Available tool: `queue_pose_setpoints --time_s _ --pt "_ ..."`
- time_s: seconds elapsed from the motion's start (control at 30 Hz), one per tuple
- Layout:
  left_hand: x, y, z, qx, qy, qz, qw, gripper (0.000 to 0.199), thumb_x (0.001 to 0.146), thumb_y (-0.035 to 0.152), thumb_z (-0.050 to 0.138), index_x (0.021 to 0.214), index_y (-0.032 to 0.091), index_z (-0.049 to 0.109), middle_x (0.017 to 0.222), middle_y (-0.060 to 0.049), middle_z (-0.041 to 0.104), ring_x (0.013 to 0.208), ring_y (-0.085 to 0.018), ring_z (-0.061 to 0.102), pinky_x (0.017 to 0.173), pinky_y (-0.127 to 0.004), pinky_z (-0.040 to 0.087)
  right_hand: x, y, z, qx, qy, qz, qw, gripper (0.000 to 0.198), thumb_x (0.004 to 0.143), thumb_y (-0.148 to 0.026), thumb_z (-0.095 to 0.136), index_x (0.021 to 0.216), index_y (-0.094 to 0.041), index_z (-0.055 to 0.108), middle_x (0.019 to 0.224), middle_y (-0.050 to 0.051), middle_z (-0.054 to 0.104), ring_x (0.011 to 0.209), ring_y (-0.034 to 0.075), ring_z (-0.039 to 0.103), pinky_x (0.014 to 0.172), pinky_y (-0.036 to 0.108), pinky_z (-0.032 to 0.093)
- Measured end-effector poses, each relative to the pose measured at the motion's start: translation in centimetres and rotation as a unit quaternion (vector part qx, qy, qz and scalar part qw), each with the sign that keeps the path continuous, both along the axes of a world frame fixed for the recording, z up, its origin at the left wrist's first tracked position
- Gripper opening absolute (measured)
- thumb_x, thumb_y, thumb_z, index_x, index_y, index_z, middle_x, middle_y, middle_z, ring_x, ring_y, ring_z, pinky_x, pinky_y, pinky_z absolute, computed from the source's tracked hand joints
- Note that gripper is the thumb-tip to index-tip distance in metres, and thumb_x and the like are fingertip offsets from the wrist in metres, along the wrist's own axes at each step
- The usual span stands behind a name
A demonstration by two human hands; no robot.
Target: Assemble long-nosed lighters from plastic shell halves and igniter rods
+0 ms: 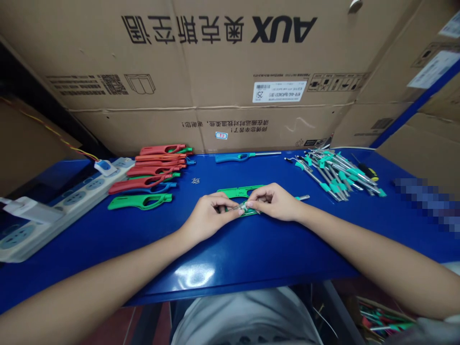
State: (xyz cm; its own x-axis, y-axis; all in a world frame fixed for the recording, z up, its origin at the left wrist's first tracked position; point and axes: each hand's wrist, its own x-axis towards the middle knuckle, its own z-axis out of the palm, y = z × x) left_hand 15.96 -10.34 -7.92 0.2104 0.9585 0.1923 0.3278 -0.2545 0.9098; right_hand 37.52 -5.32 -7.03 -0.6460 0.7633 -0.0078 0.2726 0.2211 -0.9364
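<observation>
Cardboard (215, 62) stands behind the green casing (236, 192), which lies on the blue worktop (247, 258), with a white power strip (82, 192) well to the casing's left, piled metal rods (338, 168) to its right and mostly red handles (153, 170) nearer on its left. Left hand (206, 215) and right hand (275, 203) both pinch a small pale part (245, 208) over the casing, its shape partly hidden; tiny metal bits (195, 181) lie left of the casing.

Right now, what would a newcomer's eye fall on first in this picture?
Probably the big upside-down lettering on cardboard behind the blue table. Next, the left hand and right hand, close together at a green casing mid-picture. Red, blue and green handles lie grouped at left; metal tubes with teal parts are heaped at right.
</observation>
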Motion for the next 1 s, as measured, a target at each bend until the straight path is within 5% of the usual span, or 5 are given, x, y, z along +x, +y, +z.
queue_pose_setpoints --time_s 0.33,0.63,0.8,1.0 --pt "-0.5 0.1 1.0 -0.044 0.013 -0.025 0.999 0.028 0.078 0.042 0.079 0.085 0.016 0.08 0.078 -0.004 0.069 0.053 -0.009 0.055 0.047 -0.022 0.046 0.0 0.4 0.2 -0.021 0.027 -0.014 0.999 0.044 0.073 -0.057 0.078 0.077 -0.014 0.07 0.067 0.001 0.064 0.059 0.01 0.052 0.056 0.024 0.041" --pt "-1.3 -0.5 2.5 0.09 0.174 -0.04 0.98 0.02 0.082 0.033 0.077 0.098 0.02 0.079 0.082 -0.003 0.074 0.066 -0.013 0.063 0.062 -0.024 0.047 0.3 0.8 0.6 -0.023 0.049 -0.028 0.998 0.037 0.084 -0.051 0.069 0.092 -0.015 0.069 0.075 0.001 0.066 0.053 0.007 0.044 0.05 0.023 0.034" --pt "-1.6 -0.6 3.2 0.096 0.276 -0.081 0.953 0.011 0.084 0.034 0.075 0.084 0.023 0.078 0.083 -0.002 0.075 0.08 -0.019 0.065 0.068 -0.027 0.046 0.3 0.9 0.5 -0.024 0.046 -0.03 0.998 0.037 0.085 -0.05 0.068 0.095 -0.015 0.069 0.078 0.001 0.066 0.052 0.006 0.042 0.05 0.024 0.032" --pt "-1.6 -0.8 2.9 0.07 0.283 -0.071 0.954 0.011 0.083 0.033 0.072 0.086 0.023 0.077 0.089 -0.002 0.075 0.071 -0.016 0.063 0.062 -0.026 0.043 0.4 1.0 0.3 -0.024 0.04 -0.028 0.999 0.035 0.085 -0.048 0.067 0.094 -0.015 0.07 0.078 0.001 0.067 0.053 0.007 0.044 0.051 0.023 0.032"
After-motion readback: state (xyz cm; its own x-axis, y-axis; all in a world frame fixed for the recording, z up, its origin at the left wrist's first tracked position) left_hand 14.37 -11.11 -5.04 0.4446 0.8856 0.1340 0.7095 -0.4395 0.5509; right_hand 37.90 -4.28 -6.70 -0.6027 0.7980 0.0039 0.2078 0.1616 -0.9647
